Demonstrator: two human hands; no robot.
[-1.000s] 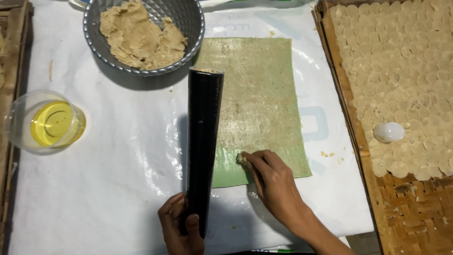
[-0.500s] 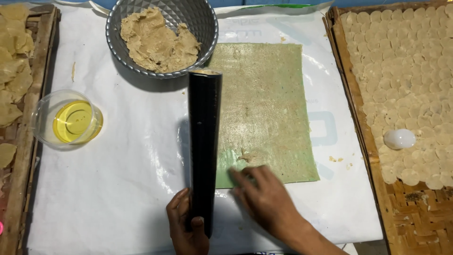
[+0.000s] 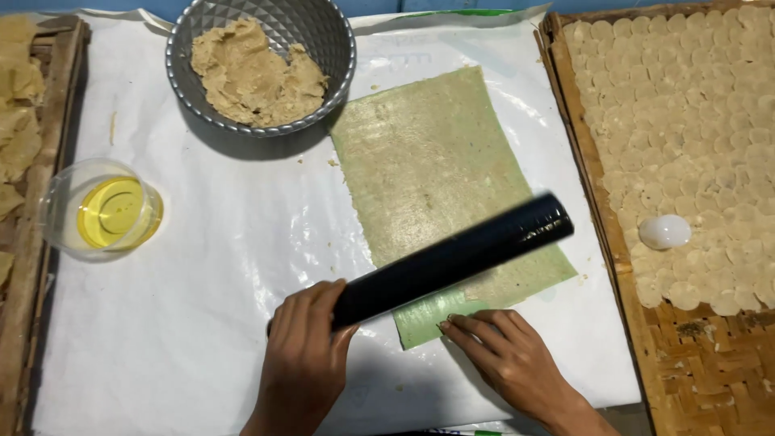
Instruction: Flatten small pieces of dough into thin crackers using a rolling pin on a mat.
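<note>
Since the earlier frames the black roller (image 3: 452,260) has swung from pointing straight toward 12 o'clock to lying slantwise, its far end now toward 2 o'clock, across the near part of the green sheet (image 3: 436,178).

The white plastic sheet (image 3: 202,307) covers the table; faint blue print shows through it at 12 and 3 o'clock, too blurred to make out. At 3 o'clock a woven bamboo tray (image 3: 694,355) holds rows of small pale dough discs (image 3: 686,121), with a white oval object (image 3: 664,232) resting on them. The green sheet lies at centre, its long side running toward 12 o'clock. At 11 o'clock sits a grey metal bowl (image 3: 335,56) with beige dough (image 3: 254,73) inside — at 9 o'clock a clear bowl (image 3: 64,194) of yellow oil (image 3: 117,211).

The left hand (image 3: 303,355) is clenched around the roller's near end at 6 o'clock. The right hand (image 3: 508,355) lies flat, fingers extended — pressing the sheet's near corner, grasping nothing.
</note>
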